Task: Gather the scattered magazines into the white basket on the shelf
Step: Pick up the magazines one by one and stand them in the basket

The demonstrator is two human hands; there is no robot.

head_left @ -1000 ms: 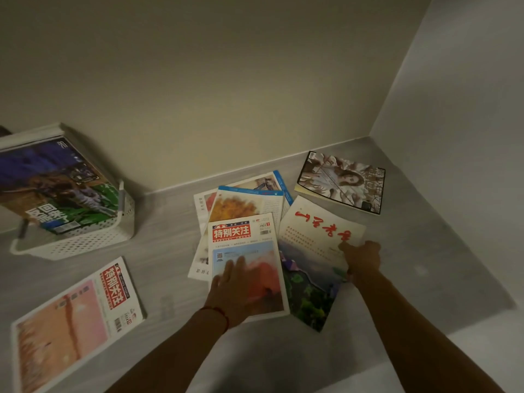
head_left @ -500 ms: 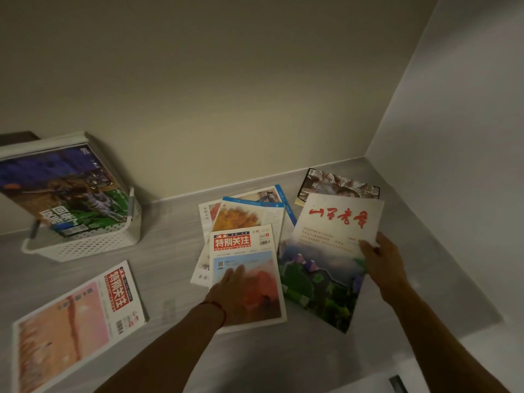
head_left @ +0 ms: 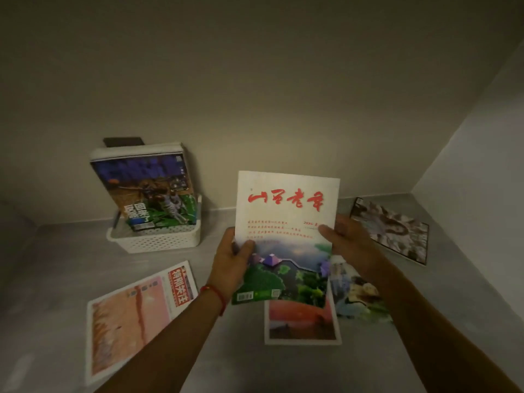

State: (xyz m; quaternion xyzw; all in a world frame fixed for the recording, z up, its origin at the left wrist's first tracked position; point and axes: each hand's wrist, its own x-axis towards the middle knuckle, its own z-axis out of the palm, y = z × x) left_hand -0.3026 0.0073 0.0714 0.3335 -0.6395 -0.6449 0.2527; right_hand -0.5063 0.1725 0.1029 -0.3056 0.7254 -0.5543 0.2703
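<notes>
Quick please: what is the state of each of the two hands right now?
Left hand: closed on the left edge of the red-titled magazine.
Right hand: closed on the right edge of the same magazine.

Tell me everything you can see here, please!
held magazine: 1, white with red writing and green picture, lifted in both hands
magazines in basket: a few, front one blue and green, standing upright
basket: 1, white, back left of shelf
pink magazine: 1, lying front left
magazines under the held one: at least 2, partly hidden
dark photo magazine: 1, lying far right
bracelet: 1, red, left wrist
left hand: grips left edge
right hand: grips right edge
</notes>
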